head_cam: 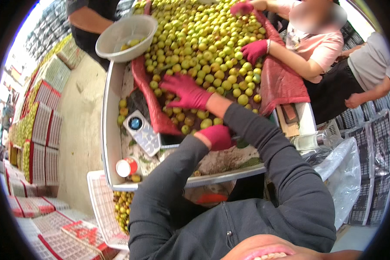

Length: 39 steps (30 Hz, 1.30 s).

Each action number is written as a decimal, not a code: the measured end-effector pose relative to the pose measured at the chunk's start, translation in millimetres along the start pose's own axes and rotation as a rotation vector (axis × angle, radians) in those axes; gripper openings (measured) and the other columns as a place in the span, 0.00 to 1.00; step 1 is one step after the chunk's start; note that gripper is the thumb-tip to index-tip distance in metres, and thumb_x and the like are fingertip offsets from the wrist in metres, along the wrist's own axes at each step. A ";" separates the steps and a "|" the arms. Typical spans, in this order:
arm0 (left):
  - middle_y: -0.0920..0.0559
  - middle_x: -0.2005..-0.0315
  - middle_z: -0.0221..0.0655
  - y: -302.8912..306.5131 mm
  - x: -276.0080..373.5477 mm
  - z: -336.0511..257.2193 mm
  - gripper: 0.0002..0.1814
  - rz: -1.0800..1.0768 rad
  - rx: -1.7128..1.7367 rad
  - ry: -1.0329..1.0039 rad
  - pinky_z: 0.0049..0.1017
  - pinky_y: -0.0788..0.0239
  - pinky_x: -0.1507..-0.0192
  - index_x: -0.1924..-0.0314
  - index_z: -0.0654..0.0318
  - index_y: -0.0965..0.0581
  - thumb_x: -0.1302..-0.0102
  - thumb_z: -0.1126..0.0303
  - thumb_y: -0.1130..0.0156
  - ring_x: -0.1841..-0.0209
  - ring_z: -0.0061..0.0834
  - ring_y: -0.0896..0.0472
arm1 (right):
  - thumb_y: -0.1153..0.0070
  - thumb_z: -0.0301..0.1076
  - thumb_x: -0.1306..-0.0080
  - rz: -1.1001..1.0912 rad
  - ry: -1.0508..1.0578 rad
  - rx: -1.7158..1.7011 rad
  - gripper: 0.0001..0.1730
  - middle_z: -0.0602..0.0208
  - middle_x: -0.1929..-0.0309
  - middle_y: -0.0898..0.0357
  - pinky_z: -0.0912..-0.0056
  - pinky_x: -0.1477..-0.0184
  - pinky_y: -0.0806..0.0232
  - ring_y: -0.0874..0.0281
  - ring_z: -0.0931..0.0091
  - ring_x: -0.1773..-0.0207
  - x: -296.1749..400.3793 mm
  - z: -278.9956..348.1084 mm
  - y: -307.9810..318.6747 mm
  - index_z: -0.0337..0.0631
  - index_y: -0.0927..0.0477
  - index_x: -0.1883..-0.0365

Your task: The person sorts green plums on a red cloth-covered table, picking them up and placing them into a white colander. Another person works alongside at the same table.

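Note:
My right hand [187, 92], in a dark pink glove, reaches across to the left over a heap of small round yellow-green fruits [211, 48], some with brown patches. Its fingers are spread and nothing is gripped in them. Closer to my body, my left hand [217, 137] wears the same kind of glove and is bent at the near edge of the heap. Its fingers are largely hidden, so I cannot tell whether it holds a fruit. Red cloth [156, 113] borders the fruits on the left, and more red cloth [282, 84] hangs on the right.
A white-rimmed table [108, 130] carries a phone-like device [143, 133] and a red-and-white cup [127, 166]. A person at the left is beside a plastic basin [126, 37]; another person's gloved hand [255, 51] touches the fruits. Fruit crates [42, 130] line the left; a crate [100, 208] stands below.

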<state>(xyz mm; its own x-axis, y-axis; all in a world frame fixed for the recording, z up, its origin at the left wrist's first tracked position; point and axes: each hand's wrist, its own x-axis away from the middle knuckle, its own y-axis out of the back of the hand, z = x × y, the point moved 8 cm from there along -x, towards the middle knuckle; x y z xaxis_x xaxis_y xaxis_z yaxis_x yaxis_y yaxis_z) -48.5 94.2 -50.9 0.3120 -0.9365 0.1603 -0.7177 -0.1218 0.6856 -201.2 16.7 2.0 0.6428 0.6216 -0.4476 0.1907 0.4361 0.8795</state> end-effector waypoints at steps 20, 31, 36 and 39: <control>0.15 0.56 0.49 5.9 8.3 5.3 0.26 0.008 -0.064 0.115 0.42 0.27 0.48 0.47 0.63 0.19 0.33 0.48 0.41 0.53 0.51 0.18 | 0.35 0.45 0.47 0.222 -0.263 -0.334 0.13 0.59 0.65 0.16 0.53 0.56 0.27 0.18 0.59 0.59 28.8 -28.6 28.3 0.47 0.13 0.70; 0.15 0.64 0.50 11.5 10.3 1.4 0.25 -0.020 -0.075 0.153 0.45 0.26 0.53 0.64 0.62 0.14 0.36 0.46 0.43 0.58 0.52 0.17 | 0.41 0.67 0.41 0.252 -0.308 0.213 0.37 0.63 0.25 0.40 0.27 0.29 0.57 0.45 0.51 0.25 36.9 -45.1 -1.1 0.65 0.25 0.35; 0.15 0.60 0.50 8.5 11.1 0.3 0.29 -0.026 -0.068 0.110 0.44 0.27 0.49 0.52 0.64 0.17 0.35 0.43 0.42 0.55 0.51 0.17 | 0.40 0.61 0.38 0.448 -0.047 0.072 0.32 0.66 0.25 0.39 0.28 0.28 0.57 0.49 0.49 0.23 57.7 11.5 5.0 0.66 0.23 0.36; 0.15 0.60 0.51 11.9 14.5 -3.5 0.30 0.034 -0.056 0.171 0.43 0.27 0.49 0.53 0.65 0.17 0.35 0.42 0.42 0.56 0.51 0.17 | 0.39 0.54 0.35 0.459 0.043 -0.180 0.23 0.70 0.31 0.28 0.43 0.27 0.46 0.41 0.52 0.25 74.1 3.6 29.5 0.65 0.17 0.42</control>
<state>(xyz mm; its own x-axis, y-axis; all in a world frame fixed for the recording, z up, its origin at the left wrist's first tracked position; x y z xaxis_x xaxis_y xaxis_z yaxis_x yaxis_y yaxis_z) -50.3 80.4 -37.9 0.3926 -0.8697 0.2991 -0.6955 -0.0679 0.7153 -145.2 73.3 -4.6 0.5987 0.8004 -0.0299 -0.2392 0.2142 0.9471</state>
